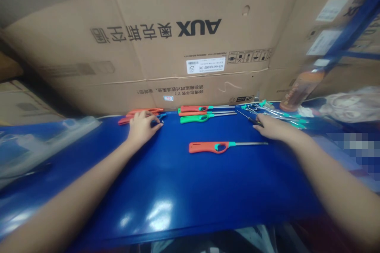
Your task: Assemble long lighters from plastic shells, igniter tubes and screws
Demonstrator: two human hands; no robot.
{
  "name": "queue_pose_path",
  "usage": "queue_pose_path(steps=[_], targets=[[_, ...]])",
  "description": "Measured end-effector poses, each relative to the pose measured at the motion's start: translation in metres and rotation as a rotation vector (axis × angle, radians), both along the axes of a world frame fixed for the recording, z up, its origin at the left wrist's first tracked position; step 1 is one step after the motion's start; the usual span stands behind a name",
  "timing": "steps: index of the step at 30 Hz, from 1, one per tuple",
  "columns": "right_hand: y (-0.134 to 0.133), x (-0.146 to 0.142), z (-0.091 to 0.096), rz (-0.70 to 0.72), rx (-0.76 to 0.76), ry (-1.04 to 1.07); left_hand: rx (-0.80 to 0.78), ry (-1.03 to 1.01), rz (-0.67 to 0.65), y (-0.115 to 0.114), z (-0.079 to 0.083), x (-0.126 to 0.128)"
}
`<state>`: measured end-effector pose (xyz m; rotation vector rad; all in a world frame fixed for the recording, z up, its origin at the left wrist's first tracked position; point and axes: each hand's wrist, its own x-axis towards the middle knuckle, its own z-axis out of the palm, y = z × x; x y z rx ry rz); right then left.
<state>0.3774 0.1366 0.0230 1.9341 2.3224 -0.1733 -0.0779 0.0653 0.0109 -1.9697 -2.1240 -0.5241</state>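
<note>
My left hand (pixel 141 127) is at the back left of the blue table, fingers curled and thumb drawn in. Something small and dark is at its fingertips; I cannot make out what. Orange lighter handles (pixel 148 110) lie just behind this hand, along with a small blue piece (pixel 162 116). In my right hand (pixel 268 125) is a thin screwdriver (pixel 251 119), its shaft pointing left and away. Between the hands, nearer me, lies an orange gas lighter (pixel 204 147) with a green trigger and metal tube. Behind it are a green lighter (pixel 192 119) and orange lighters (pixel 190 108).
Several metal tubes with green ends (pixel 264 104) lie in a pile behind my right hand. An orange-capped bottle (pixel 301 89) and a plastic bag (pixel 353 104) stand at the right. Large cardboard boxes (pixel 148 59) wall off the table's (pixel 190 193) back.
</note>
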Motion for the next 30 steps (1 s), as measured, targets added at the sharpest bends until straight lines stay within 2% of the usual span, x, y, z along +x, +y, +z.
queue_pose_path(steps=[5, 9, 11, 13, 14, 15, 17, 19, 21, 24, 26, 30], targets=[[-0.002, -0.002, 0.001, 0.005, -0.005, -0.01, -0.004, 0.009, -0.019, 0.0, -0.001, -0.001], [-0.01, -0.011, 0.008, -0.067, 0.065, -0.048, 0.058, -0.112, -0.132, -0.002, -0.001, 0.009], [-0.015, -0.016, 0.014, -0.146, 0.172, 0.006, 0.084, -0.345, -0.237, -0.007, 0.002, 0.024], [-0.02, -0.021, 0.02, -0.195, 0.319, 0.17, 0.01, -0.785, -0.307, -0.016, 0.005, 0.045], [-0.023, -0.024, 0.022, -0.184, 0.394, 0.283, -0.089, -1.079, -0.284, -0.021, 0.006, 0.057], [-0.027, -0.027, 0.024, -0.138, 0.461, 0.405, -0.2, -1.394, -0.241, -0.027, 0.008, 0.068], [-0.038, -0.035, 0.025, 0.044, 0.543, 0.618, -0.418, -1.944, -0.144, -0.039, 0.01, 0.09], [-0.051, -0.047, 0.023, 0.298, 0.575, 0.73, -0.493, -2.263, -0.05, -0.049, 0.011, 0.105], [-0.066, -0.06, 0.018, 0.55, 0.569, 0.724, -0.522, -2.416, 0.009, -0.055, 0.01, 0.113], [-0.083, -0.078, 0.008, 0.796, 0.547, 0.624, -0.533, -2.503, 0.003, -0.058, 0.005, 0.116], [-0.088, -0.087, 0.003, 0.877, 0.575, 0.53, -0.543, -2.517, -0.03, -0.057, 0.002, 0.116], [-0.088, -0.093, -0.004, 0.892, 0.616, 0.495, -0.553, -2.516, -0.073, -0.056, 0.0, 0.116]])
